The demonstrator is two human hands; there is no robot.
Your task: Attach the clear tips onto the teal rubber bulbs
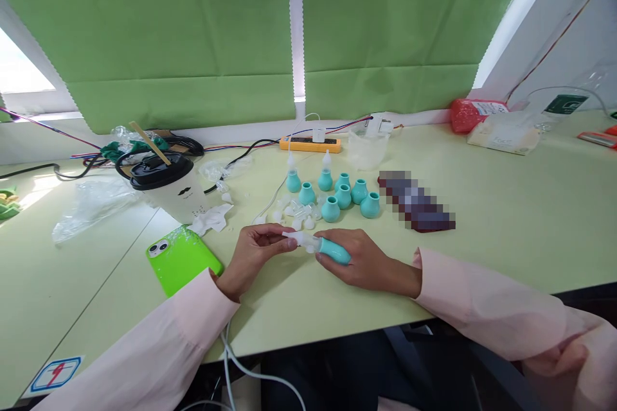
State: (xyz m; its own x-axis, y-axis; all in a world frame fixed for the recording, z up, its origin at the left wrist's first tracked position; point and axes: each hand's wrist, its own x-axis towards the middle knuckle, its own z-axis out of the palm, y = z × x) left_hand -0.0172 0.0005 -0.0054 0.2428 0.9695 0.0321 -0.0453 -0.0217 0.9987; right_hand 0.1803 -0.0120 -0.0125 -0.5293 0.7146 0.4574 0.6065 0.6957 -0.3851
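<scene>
Just in front of me my right hand [359, 258] wraps round the teal bulb [336, 251] of a nasal aspirator, which lies nearly level. Its clear and white nozzle [303, 239] points left, and the thumb and fingers of my left hand [263, 247] pinch its tip. Beyond my hands several loose teal bulbs [330, 209] stand upright with open mouths. Two assembled aspirators [325, 172] with whitish tips stand behind them. Small clear and white nozzle parts [299, 210] lie in a pile between the bulbs and my hands.
Left of my hands lie a green-cased phone [180, 260], a lidded paper cup [168, 186] and crumpled tissue [211, 219]. An orange power strip [311, 144] and a translucent tub [367, 149] are at the back. A dark red item, pixelated [417, 202], lies to the right.
</scene>
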